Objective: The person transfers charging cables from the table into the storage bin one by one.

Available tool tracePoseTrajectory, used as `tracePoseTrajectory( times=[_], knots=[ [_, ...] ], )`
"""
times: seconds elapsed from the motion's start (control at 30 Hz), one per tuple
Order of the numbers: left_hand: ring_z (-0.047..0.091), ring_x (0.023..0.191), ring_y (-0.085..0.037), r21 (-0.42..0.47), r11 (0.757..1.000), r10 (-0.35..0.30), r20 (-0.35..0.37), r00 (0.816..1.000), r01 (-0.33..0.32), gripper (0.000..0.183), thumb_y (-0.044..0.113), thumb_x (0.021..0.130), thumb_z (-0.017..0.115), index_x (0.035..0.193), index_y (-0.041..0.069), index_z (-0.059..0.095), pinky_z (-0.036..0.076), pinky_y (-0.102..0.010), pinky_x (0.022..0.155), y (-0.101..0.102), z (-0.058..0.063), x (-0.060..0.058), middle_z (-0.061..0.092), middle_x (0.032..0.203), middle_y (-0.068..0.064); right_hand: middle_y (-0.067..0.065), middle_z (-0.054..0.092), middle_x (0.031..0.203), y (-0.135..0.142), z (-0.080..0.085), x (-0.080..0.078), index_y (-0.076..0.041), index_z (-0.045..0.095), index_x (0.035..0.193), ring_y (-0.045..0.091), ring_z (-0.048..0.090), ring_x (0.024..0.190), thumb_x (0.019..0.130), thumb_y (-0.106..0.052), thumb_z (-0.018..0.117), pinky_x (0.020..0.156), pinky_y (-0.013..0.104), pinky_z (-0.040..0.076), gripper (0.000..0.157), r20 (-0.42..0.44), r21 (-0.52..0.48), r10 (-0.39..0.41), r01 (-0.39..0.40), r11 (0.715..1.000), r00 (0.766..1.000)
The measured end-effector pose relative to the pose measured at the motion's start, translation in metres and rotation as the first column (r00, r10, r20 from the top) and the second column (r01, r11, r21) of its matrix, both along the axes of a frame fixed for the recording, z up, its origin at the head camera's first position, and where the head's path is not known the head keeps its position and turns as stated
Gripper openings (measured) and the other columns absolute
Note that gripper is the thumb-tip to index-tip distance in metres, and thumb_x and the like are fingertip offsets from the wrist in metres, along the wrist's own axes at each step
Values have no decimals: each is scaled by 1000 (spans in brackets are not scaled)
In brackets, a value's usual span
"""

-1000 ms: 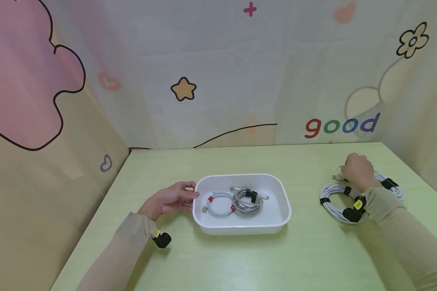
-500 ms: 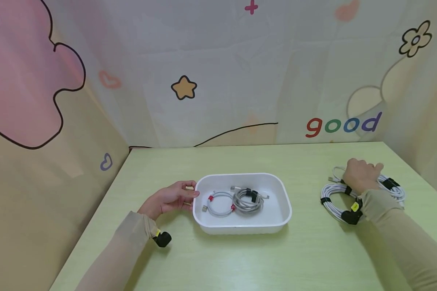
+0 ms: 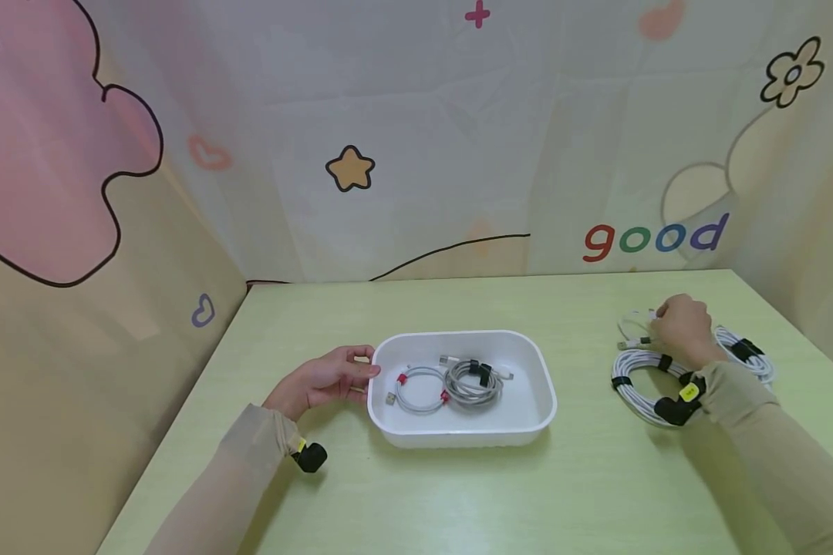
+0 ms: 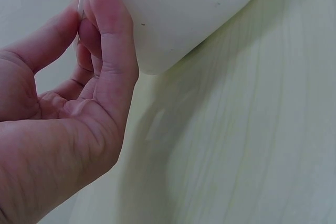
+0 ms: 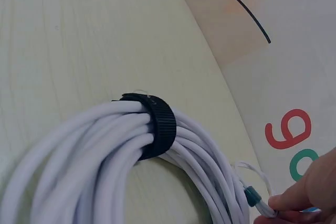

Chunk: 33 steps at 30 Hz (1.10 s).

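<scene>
My left hand (image 3: 326,379) pinches the left rim of a white plastic tub (image 3: 458,440) between thumb and fingers. Inside it lie a thin cable loop (image 3: 419,410) with red ties and a grey coiled USB cable (image 3: 470,396) with a black tie. Over on the right, my right hand (image 3: 686,327) pinches a thin white USB cable (image 5: 266,209) with a dark tie. Its plug end and a loop stick out left of the fingers; the rest is hidden behind the hand. A thick white cable coil (image 5: 89,145) with black ties lies just in front, below the right wrist.
Another white cable coil (image 3: 761,370) with a black tie lies right of the right hand. The pale green table (image 3: 416,509) ends at a printed cloth backdrop (image 3: 430,154), which also runs along both sides.
My right hand has shifted slightly and its fingers have regripped; more of the thin white cable now shows to its left. The left hand and tub stay in place.
</scene>
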<state>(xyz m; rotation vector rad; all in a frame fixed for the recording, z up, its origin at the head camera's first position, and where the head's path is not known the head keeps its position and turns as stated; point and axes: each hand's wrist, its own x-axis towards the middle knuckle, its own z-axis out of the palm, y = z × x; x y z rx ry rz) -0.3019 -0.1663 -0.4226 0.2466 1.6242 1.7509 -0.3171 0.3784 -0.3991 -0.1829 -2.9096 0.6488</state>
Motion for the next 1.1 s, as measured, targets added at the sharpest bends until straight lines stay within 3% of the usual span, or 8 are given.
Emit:
tracePoseTrajectory(
  times=[0.1,0.27,0.37,0.5,0.57,0.73,1.1],
  knots=[
    [66,81,-14,0,1000,-1,-2,1000,1,12,5,98,51,108,9,48,59,-30,69,0,-2,-1,66,96,-2,30,63,89,-1,1,2,14,63,94,44,56,83,83,-6,54,70,51,45,25,-20,-29,4,-4,1000,1000],
    [66,82,-14,-4,1000,-8,-2,1000,8,12,5,98,50,109,8,47,59,-29,70,-1,-5,-2,65,97,-2,24,66,78,-4,0,5,15,62,97,28,63,66,85,-6,58,72,48,46,24,6,-114,-19,19,993,1000],
    [66,82,-14,-7,1000,-7,-4,1000,7,13,5,98,51,111,8,47,59,-29,70,-1,-5,-2,66,97,-2,24,67,78,-6,-1,6,16,62,100,18,64,57,87,-5,59,65,38,50,25,2,-161,-17,17,987,1000],
    [66,81,-14,-3,1000,-5,-4,1000,5,15,7,97,54,111,8,48,59,-29,69,-2,-5,-2,67,97,-2,26,67,81,-12,-1,5,16,63,100,14,65,55,88,-5,60,53,20,49,24,-21,-196,-7,2,981,1000],
    [66,81,-14,3,1000,-6,-3,1000,6,15,7,97,54,110,8,48,59,-29,69,-2,-4,-1,67,97,-2,26,67,82,-15,0,4,16,63,99,13,65,55,89,-5,61,51,18,48,24,-21,-210,-4,0,978,1000],
    [66,79,-13,13,1000,-23,-13,1000,23,13,5,97,53,108,8,48,58,-28,68,-1,-3,-1,66,93,-2,27,67,83,-26,7,6,17,62,100,13,66,55,89,-4,60,51,22,54,23,-11,-257,29,-31,966,1000],
    [66,79,-14,27,999,-22,-2,1000,22,14,4,97,53,109,7,47,59,-29,68,0,0,0,65,95,-4,30,68,91,-48,21,11,13,63,103,16,68,61,91,-5,59,55,21,55,22,-38,-255,114,-120,960,993]
  ],
)
